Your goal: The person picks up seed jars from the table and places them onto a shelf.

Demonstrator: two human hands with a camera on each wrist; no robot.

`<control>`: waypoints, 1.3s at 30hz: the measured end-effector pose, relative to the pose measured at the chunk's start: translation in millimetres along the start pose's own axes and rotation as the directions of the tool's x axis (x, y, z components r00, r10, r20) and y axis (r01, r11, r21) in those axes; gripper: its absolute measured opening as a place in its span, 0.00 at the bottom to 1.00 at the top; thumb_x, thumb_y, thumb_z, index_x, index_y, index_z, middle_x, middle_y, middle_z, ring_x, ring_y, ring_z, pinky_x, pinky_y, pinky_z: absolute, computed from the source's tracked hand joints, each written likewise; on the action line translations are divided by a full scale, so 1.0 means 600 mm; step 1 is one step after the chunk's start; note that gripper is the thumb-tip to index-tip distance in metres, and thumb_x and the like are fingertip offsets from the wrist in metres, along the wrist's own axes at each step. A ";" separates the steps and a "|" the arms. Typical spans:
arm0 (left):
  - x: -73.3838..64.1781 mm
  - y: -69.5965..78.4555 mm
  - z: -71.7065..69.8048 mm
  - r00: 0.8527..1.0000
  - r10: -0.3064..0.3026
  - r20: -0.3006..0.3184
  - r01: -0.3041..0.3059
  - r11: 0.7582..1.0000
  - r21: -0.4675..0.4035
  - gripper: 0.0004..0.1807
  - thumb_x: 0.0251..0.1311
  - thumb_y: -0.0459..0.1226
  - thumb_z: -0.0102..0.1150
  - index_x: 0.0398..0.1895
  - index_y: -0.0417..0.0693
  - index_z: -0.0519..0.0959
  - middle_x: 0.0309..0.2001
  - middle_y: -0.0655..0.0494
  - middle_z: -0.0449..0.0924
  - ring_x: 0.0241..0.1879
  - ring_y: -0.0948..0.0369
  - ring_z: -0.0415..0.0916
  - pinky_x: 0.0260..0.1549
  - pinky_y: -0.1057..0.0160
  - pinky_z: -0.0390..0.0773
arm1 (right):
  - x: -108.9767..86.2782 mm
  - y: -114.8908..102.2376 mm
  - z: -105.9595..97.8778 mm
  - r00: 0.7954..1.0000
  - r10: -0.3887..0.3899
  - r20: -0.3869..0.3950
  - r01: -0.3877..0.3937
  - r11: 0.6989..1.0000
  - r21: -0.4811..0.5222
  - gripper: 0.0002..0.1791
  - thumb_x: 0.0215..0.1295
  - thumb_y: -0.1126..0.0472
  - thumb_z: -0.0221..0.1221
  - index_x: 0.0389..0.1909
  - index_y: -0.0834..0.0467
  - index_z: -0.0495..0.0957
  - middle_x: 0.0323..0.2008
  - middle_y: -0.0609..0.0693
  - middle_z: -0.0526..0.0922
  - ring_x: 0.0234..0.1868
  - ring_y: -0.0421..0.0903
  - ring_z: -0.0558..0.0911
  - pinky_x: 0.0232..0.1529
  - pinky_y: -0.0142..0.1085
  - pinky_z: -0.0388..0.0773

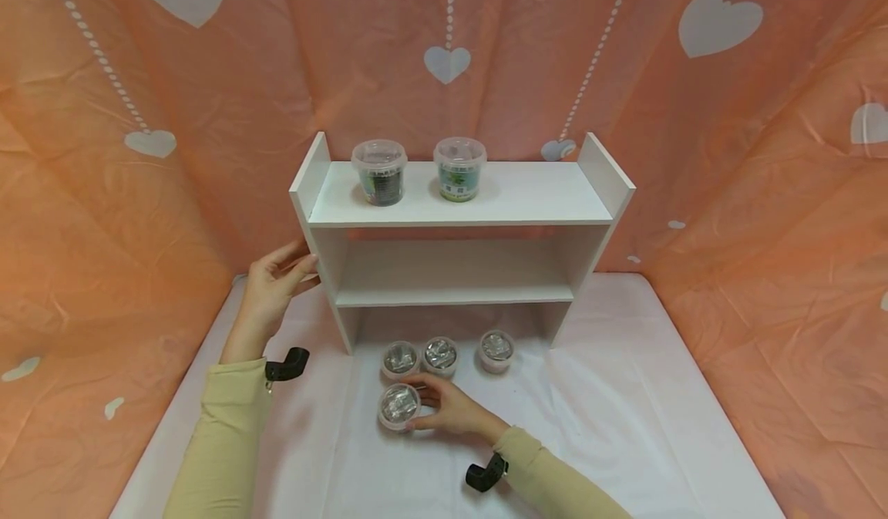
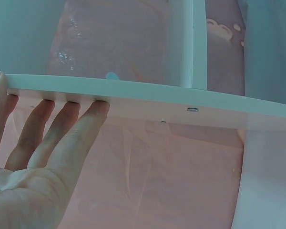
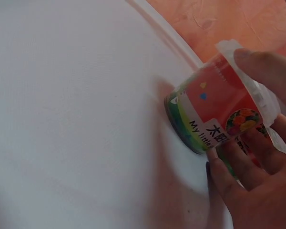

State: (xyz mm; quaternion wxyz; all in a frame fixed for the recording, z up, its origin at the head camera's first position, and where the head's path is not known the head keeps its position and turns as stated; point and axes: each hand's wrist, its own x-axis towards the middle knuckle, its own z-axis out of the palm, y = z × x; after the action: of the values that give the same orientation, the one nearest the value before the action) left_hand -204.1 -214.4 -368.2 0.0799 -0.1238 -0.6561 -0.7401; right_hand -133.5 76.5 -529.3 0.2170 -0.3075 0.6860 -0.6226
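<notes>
Behind the shelf [image 1: 541,191] hangs an orange backdrop [image 1: 375,41] with pale hearts, and beneath the shelf spreads a table [image 1: 624,395] under white cloth. The shelf stands upright, two boards between its side panels.

At the shelf's left side is the left hand [image 1: 274,280], fingers nearly straight and spread, fingertips touching the outer face of the panel, thumb at its front edge; it presses there rather than clasping. In front of the shelf, the right hand [image 1: 451,409] grips the front tub [image 1: 398,407], thumb at the lid rim, fingers bent round the side, so the grip is only as wide as the tub. Whether its base touches the cloth I cannot tell.

Work looks partway: the left top tub [image 1: 380,176] and right top tub [image 1: 460,172] sit on the shelf's top board, while four tubs are off it. Besides the held one, the left low tub [image 1: 401,358] and middle low tub [image 1: 440,355] stand just beside each other near the shelf's foot, the right low tub [image 1: 496,349] apart to their right.
</notes>
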 end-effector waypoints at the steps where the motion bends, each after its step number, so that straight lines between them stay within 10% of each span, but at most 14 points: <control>1: 0.000 0.000 0.000 1.000 0.001 0.001 -0.001 1.000 -0.002 0.26 0.63 0.30 0.58 0.65 0.37 0.69 0.51 0.57 0.78 0.44 0.61 0.80 0.41 0.60 0.80 | 0.001 0.000 0.000 1.000 0.005 -0.003 -0.005 1.000 -0.002 0.38 0.50 0.76 0.68 0.63 0.71 0.63 0.60 0.64 0.69 0.59 0.56 0.73 0.61 0.43 0.69; 33: 0.001 -0.001 0.000 1.000 0.011 0.010 -0.011 1.000 -0.015 0.25 0.64 0.29 0.57 0.65 0.37 0.69 0.50 0.56 0.78 0.43 0.60 0.80 0.42 0.60 0.80 | 0.020 0.060 0.016 0.993 -0.005 -0.122 0.019 0.993 0.113 0.36 0.52 0.78 0.66 0.63 0.67 0.65 0.61 0.61 0.70 0.59 0.54 0.74 0.59 0.38 0.71; 39: 0.000 0.000 0.000 1.000 0.002 0.009 -0.002 1.000 -0.010 0.25 0.64 0.30 0.57 0.65 0.37 0.69 0.50 0.56 0.78 0.43 0.61 0.80 0.42 0.60 0.80 | 0.018 0.026 0.026 0.991 -0.013 -0.133 0.017 0.999 0.034 0.40 0.50 0.77 0.68 0.65 0.69 0.63 0.62 0.61 0.69 0.59 0.53 0.73 0.62 0.40 0.68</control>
State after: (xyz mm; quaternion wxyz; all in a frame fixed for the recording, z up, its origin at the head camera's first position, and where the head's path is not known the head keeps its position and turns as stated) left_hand -204.0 -214.2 -368.2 0.0771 -0.1284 -0.6527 -0.7427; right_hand -132.9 58.3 -545.8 0.1714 -0.2666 0.6857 -0.6552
